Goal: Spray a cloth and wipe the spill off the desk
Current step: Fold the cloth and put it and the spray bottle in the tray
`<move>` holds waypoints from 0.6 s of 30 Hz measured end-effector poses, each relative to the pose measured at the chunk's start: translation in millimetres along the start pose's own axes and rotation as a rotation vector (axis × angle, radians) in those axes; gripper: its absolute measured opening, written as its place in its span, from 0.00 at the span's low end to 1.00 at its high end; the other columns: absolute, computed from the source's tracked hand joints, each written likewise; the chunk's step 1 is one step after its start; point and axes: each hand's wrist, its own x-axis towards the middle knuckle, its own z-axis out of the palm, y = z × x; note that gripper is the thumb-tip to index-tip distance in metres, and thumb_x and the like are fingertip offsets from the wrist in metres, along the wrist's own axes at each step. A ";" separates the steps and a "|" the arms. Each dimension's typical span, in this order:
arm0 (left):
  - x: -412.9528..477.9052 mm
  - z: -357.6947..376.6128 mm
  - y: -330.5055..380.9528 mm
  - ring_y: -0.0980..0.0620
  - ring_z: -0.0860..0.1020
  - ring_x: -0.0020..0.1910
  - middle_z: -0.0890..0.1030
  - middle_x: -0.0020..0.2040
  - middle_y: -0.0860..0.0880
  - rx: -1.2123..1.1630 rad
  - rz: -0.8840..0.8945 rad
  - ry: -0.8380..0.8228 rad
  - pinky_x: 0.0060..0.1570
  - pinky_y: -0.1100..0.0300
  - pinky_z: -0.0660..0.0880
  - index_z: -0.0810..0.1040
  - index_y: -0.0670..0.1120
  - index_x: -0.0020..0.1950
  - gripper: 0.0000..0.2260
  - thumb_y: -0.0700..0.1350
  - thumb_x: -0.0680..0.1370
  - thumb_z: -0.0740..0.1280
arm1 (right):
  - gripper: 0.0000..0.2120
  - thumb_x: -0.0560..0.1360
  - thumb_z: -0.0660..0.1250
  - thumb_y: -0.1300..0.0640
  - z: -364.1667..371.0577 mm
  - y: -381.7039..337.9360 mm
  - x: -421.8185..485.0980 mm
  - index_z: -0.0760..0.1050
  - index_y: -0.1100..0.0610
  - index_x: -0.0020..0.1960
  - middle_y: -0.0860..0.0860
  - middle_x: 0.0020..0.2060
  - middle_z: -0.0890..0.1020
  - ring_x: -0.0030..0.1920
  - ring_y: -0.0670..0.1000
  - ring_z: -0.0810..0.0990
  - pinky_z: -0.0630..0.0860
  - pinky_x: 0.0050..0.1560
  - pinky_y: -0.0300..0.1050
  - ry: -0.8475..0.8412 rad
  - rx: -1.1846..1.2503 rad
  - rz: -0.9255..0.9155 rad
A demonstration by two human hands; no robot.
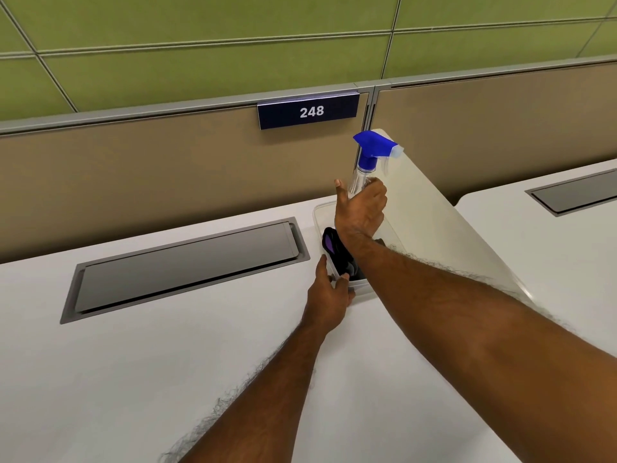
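Note:
A clear spray bottle (362,175) with a blue trigger head stands upright in a clear plastic bin (321,210) at the back right of the white desk (167,362). My right hand (360,208) is wrapped around the bottle's body, thumb raised. A dark cloth (335,250) with a purple patch lies in the same bin, partly hidden by my right forearm. My left hand (329,295) grips the bin's near rim, fingers touching the cloth's edge. No spill shows on the desk.
A grey cable hatch (187,265) is set into the desk at the left. A white side divider (434,208) rises right of the bin. Behind stands a tan partition with a "248" sign (309,111). A second desk (551,242) lies at right.

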 end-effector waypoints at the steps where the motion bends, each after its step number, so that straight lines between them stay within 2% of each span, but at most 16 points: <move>1: -0.5 -0.7 0.2 0.38 0.76 0.66 0.67 0.75 0.43 0.007 -0.001 -0.005 0.62 0.46 0.76 0.52 0.53 0.79 0.29 0.46 0.81 0.62 | 0.33 0.74 0.64 0.36 -0.9 0.4 -0.8 0.64 0.58 0.68 0.56 0.62 0.73 0.62 0.55 0.73 0.76 0.60 0.51 -0.005 -0.007 -0.005; 5: -5.5 -8.4 3.1 0.38 0.75 0.66 0.64 0.77 0.43 0.031 -0.018 0.021 0.63 0.44 0.75 0.52 0.51 0.79 0.32 0.53 0.80 0.64 | 0.42 0.71 0.68 0.36 -7.0 10.3 -1.0 0.56 0.58 0.74 0.57 0.69 0.68 0.70 0.57 0.68 0.68 0.70 0.56 -0.142 0.014 0.002; 8: -12.3 -22.9 -0.5 0.39 0.75 0.67 0.65 0.76 0.43 0.082 -0.007 0.056 0.65 0.43 0.74 0.55 0.50 0.79 0.33 0.57 0.78 0.65 | 0.48 0.69 0.72 0.38 -25.0 23.0 -6.6 0.50 0.56 0.77 0.56 0.73 0.65 0.73 0.58 0.64 0.64 0.73 0.61 -0.205 0.054 0.047; 11: -22.3 -40.9 -0.8 0.41 0.74 0.68 0.67 0.75 0.42 0.185 0.033 0.088 0.67 0.45 0.72 0.60 0.48 0.77 0.31 0.57 0.78 0.66 | 0.44 0.70 0.73 0.41 -45.3 35.2 -15.5 0.53 0.56 0.76 0.56 0.71 0.66 0.72 0.57 0.65 0.65 0.72 0.58 -0.216 0.012 0.065; 14: -39.6 -68.0 0.4 0.44 0.72 0.69 0.68 0.75 0.43 0.381 0.095 0.133 0.68 0.54 0.68 0.62 0.45 0.77 0.29 0.55 0.79 0.64 | 0.36 0.72 0.73 0.46 -69.7 40.1 -33.9 0.60 0.56 0.72 0.55 0.68 0.70 0.69 0.56 0.69 0.70 0.70 0.54 -0.184 -0.016 0.011; 18: -64.0 -118.1 -2.0 0.46 0.71 0.71 0.68 0.75 0.46 0.598 0.182 0.190 0.70 0.49 0.67 0.63 0.45 0.76 0.29 0.57 0.79 0.63 | 0.29 0.72 0.73 0.50 -97.7 32.5 -70.2 0.66 0.56 0.68 0.55 0.62 0.74 0.63 0.54 0.74 0.74 0.64 0.50 -0.278 -0.034 -0.146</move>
